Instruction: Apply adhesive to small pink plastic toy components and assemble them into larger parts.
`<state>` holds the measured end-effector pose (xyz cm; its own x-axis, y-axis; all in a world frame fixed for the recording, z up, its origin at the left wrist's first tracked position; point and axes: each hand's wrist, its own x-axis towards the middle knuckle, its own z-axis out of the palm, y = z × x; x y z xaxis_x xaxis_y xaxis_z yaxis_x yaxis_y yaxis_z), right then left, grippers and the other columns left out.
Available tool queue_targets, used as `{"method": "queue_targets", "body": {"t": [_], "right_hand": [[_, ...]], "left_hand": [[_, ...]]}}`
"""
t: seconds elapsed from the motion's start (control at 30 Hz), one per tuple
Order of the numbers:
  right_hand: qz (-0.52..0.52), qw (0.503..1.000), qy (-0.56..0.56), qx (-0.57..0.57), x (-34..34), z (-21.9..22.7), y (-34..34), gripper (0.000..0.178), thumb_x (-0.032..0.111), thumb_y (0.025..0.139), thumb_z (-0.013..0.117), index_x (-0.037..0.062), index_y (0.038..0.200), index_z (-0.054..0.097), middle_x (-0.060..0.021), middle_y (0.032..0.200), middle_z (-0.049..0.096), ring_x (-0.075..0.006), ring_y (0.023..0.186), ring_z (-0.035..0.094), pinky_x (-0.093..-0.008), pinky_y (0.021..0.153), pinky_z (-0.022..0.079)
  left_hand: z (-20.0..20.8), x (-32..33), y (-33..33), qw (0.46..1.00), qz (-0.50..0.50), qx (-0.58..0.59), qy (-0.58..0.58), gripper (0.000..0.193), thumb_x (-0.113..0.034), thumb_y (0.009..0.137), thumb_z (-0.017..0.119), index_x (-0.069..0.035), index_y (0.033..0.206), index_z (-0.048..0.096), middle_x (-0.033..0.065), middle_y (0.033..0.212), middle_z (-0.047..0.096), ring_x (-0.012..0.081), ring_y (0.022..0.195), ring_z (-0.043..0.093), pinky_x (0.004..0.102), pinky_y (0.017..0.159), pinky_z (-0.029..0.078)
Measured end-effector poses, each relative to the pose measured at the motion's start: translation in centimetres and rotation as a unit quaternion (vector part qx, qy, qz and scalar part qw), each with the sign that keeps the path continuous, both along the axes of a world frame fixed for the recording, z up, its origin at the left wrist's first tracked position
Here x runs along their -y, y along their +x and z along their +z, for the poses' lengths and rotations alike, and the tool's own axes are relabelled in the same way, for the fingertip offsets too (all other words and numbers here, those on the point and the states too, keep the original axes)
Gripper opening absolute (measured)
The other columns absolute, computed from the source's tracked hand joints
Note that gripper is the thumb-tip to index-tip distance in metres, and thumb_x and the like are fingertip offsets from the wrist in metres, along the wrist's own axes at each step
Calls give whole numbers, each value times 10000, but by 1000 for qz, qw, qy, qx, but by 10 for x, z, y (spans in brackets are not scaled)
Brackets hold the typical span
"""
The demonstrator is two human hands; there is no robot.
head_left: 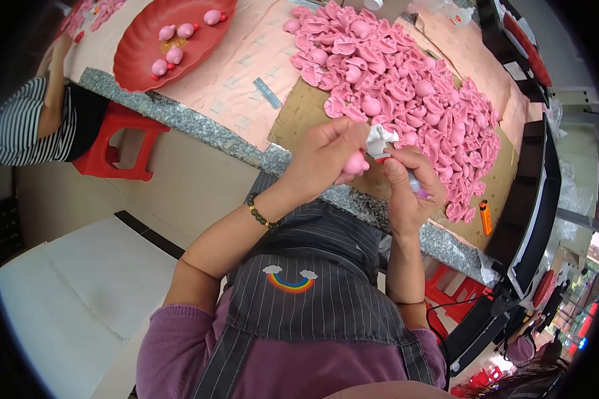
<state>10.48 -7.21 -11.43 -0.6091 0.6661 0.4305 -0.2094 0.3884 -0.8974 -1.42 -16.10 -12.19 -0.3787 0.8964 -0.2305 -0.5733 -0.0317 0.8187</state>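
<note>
My left hand [323, 156] is closed around a small round pink toy [357, 163], whose rounded end shows below the fingers. A crumpled white tissue or cloth [381, 136] sits at its fingertips, between the two hands. My right hand [412, 193] grips a slim whitish and purple tube [415, 183], mostly covered by the fingers. At its thumb tip, close to the tissue, is a small red piece [382, 157]; I cannot tell whether it belongs to the tube. Just beyond both hands spreads a heap of pink soft-looking moulded pieces [406, 86], with several round toys among them.
On the granite-edged table stands a red scalloped tray [130, 63] holding several pink toys with red parts. An orange lighter [486, 217] and a clear ruler-like strip [267, 93] lie on the table coverings. Another person in striped sleeves sits left, near a red stool [123, 143].
</note>
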Motion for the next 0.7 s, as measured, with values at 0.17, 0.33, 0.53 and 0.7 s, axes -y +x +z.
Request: {"method": "queue_targets", "body": {"t": [0.17, 0.33, 0.53, 0.7], "right_hand": [[17, 989, 137, 46, -4, 7, 2, 90, -81, 730, 639, -55, 815, 626, -88, 686, 589, -141, 597, 523, -229, 553, 393], [-13, 988, 146, 49, 0, 0, -4, 77, -88, 709, 648, -45, 768, 622, -83, 652, 580, -143, 561, 515, -243, 532, 390], [-32, 978, 193, 65, 1, -9, 3, 49, -82, 719, 643, -51, 745, 616, -75, 654, 584, -133, 564, 516, -236, 534, 395], [-93, 991, 87, 48, -1, -8, 9, 53, -90, 738, 626, -53, 755, 592, -74, 679, 593, -120, 578, 521, -235, 530, 407]], "left_hand": [[-4, -15, -1, 999, -9, 28, 15, 402, -381, 951, 429, -38, 769, 533, 1, 542, 463, 44, 433, 413, 191, 366, 288], [-12, -16, 0, 997, -49, -13, 61, 455, -399, 962, 381, -37, 726, 525, -10, 533, 434, 39, 414, 349, 194, 361, 270], [-16, -13, -2, 998, -28, 33, 54, 391, -299, 968, 374, -31, 698, 464, 49, 544, 427, 75, 387, 319, 215, 354, 250], [-12, -14, 0, 997, -2, 45, 67, 410, -309, 973, 348, -34, 688, 457, 57, 546, 445, 87, 363, 313, 226, 340, 244]]}}
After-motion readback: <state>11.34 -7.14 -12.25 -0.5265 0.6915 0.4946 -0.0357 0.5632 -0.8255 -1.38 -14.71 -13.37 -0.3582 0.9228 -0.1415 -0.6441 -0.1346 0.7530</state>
